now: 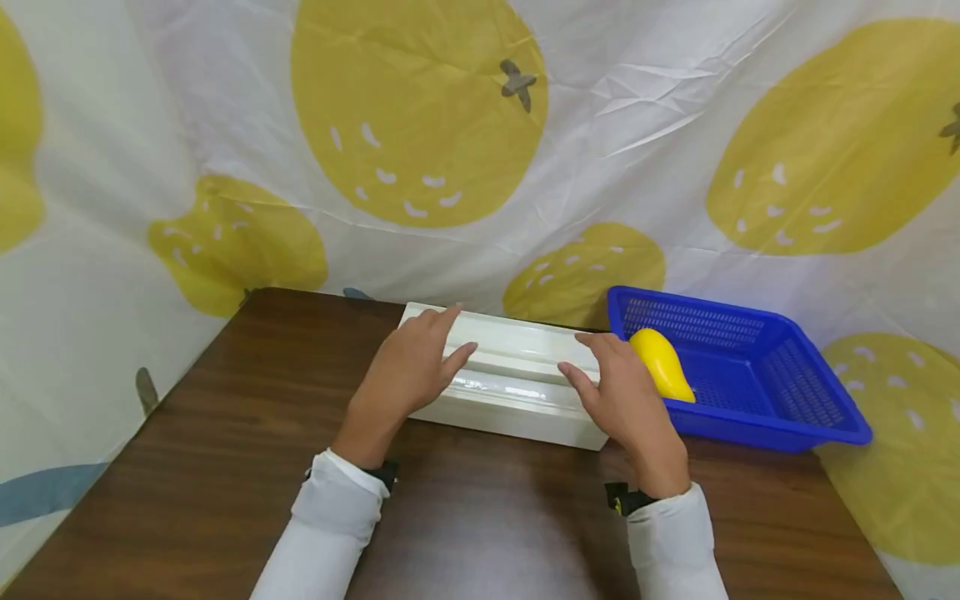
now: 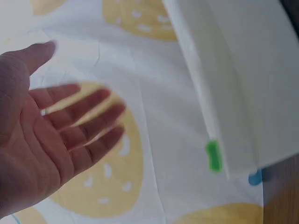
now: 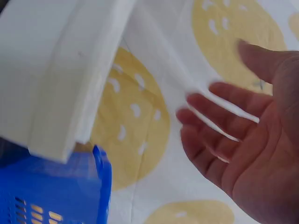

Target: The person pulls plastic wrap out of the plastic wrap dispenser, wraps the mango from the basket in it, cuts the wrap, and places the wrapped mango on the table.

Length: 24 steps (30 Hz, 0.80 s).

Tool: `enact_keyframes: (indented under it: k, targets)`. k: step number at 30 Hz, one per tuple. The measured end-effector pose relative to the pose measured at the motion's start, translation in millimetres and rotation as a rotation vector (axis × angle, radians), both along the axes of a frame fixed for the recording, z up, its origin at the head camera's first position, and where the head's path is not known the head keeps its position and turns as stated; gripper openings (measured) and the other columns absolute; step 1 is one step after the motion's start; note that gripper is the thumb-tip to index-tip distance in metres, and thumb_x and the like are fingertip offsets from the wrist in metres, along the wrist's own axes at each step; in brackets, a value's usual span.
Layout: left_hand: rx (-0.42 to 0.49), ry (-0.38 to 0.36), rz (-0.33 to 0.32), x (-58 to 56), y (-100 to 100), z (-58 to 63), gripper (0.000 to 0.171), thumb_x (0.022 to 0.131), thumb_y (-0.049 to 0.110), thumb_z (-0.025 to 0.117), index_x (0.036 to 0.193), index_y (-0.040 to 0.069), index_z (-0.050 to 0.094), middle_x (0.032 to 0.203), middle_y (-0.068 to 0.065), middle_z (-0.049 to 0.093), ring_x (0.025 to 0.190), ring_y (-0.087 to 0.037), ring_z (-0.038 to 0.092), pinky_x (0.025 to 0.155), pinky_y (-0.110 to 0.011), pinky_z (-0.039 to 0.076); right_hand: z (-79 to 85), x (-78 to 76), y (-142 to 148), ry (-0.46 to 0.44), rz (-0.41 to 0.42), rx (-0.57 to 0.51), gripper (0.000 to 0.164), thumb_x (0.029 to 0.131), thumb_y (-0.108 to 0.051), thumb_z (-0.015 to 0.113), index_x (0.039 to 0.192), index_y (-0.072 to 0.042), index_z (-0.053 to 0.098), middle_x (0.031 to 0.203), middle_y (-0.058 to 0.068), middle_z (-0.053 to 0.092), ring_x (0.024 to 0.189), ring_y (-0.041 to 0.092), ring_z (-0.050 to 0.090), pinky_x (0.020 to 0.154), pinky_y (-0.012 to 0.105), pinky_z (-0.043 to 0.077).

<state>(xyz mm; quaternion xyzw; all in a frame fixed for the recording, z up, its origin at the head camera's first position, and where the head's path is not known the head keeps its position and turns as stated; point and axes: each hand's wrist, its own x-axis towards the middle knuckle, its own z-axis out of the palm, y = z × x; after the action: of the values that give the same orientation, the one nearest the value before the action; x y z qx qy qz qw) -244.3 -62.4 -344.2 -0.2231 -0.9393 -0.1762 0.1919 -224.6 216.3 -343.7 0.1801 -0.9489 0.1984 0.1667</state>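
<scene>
A long white box [image 1: 510, 421] with a ridge and shallow grooves along its top lies at the table's far side. My left hand [image 1: 408, 358] is over its left end, thumb and fingers spread and holding nothing. Over the right end is my right hand [image 1: 626, 392], likewise spread with nothing in it. Both wrist views show a gap between the hand and the box; the left palm [image 2: 42, 135] and right palm [image 3: 254, 144] are bare. A green mark [image 2: 214, 156] shows at one corner of the box in the left wrist view.
Right of the box stands a blue plastic basket [image 1: 828, 392] with perforated walls. A glossy yellow mango-shaped fruit [image 1: 662, 365] leans inside its left end. The brown wooden table [image 1: 225, 433] meets a hanging white cloth [image 1: 420, 258] printed with yellow fruit behind.
</scene>
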Motion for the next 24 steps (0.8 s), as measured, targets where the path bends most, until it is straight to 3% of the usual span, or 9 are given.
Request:
enact_keyframes:
  k: [4,7,11,17,24]
  targets:
    - [-0.017,-0.118,-0.051,-3.7,-20,-0.7,0.044,0.086,0.026,0.076,0.122,0.001,0.069,0.113,-0.017,0.073,0.104,-0.033,0.062,0.09,-0.048,0.055,0.7,-0.7,12,-0.135,-0.006,0.042,0.035,0.086,-0.017,0.075,0.114,0.004,0.07,0.109,0.022,0.072,0.095,0.035,0.063,0.083,0.053,0.055]
    - [-0.029,-0.249,-0.049,-9.9,-35,-9.3,0.038,0.082,0.022,0.08,0.116,0.003,0.074,0.113,-0.014,0.075,0.106,-0.031,0.063,0.09,-0.046,0.055,-2.4,-3.2,19,-0.248,-0.025,0.094,0.028,0.083,-0.01,0.076,0.107,0.003,0.074,0.107,0.021,0.074,0.098,0.036,0.064,0.085,0.052,0.056]
    - [-0.017,-0.346,-0.004,-17.5,-50,-21.3,0.033,0.084,0.016,0.077,0.115,0.005,0.075,0.116,-0.013,0.074,0.108,-0.03,0.063,0.089,-0.047,0.055,-5.0,-5.6,26,-0.318,-0.058,0.134,0.022,0.083,-0.002,0.072,0.105,0.001,0.077,0.108,0.021,0.074,0.102,0.037,0.063,0.083,0.051,0.057]
    - [-0.037,-0.405,-0.017,-19.9,-59,-25.1,0.023,0.088,0.011,0.072,0.11,0.004,0.078,0.112,-0.013,0.076,0.105,-0.03,0.064,0.089,-0.048,0.055,-6.8,-7.6,29,-0.352,-0.072,0.152,0.02,0.084,0.0,0.07,0.101,0.001,0.078,0.102,0.02,0.077,0.091,0.033,0.066,0.078,0.048,0.06]
    - [-0.059,-0.375,-0.049,-21.7,-55,-27.0,0.014,0.089,0.007,0.069,0.095,0.005,0.082,0.098,-0.011,0.079,0.087,-0.023,0.064,0.081,-0.044,0.056,-11.8,-8.9,30,-0.284,-0.044,0.173,0.01,0.083,-0.001,0.072,0.088,-0.001,0.081,0.09,0.017,0.078,0.078,0.027,0.067,0.071,0.047,0.06]
